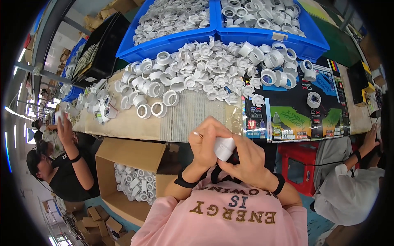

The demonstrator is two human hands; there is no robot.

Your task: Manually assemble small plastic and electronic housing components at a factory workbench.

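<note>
Head view: L hand (204,144) and R hand (249,158) both grip a white cylindrical part (224,149) btwn them, just this side of the table's (133,126) near edge. Prob. a two-handed fitting step, tho the grip hides any second piece; next move likely calls for steady, straight pressure.

My left hand (205,145) has a lane over the bench's (135,126) near edge, across ribbed mesh (186,119), until finned white pieces (213,69) heap up, blue bins (164,46) walling behind. White rings (156,87) crowd left; ahead of my right hand (251,159), printed cardboard (287,119) runs open.
</note>
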